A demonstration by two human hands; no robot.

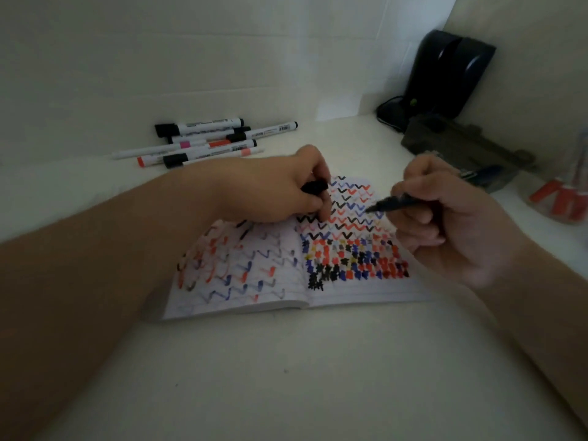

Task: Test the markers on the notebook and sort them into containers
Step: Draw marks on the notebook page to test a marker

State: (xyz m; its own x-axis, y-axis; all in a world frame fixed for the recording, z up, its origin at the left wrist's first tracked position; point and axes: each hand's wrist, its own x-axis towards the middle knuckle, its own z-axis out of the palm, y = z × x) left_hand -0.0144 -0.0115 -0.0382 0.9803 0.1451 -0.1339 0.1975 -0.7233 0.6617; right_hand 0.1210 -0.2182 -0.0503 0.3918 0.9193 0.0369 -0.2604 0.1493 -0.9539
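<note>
Spread open on the white bench [286, 377], a notebook [286, 281] crowded with red, blue and black zigzags and blots. Over its right page, right hand [445, 224] raised, palm turned inward, fingers curled in a grip on an uncapped dark marker [394, 203], tip aimed left just above the paper. Opposite, left forearm stretched across from the near left, left hand [280, 189] resting on the page's far edge, grip clamped on a black cap [315, 187]. Farther left, a loose pile of markers [206, 140] against the wall. Far right, a clear container [566, 198] of red-capped markers, a dark box [461, 148] and a black device [448, 74].
</note>
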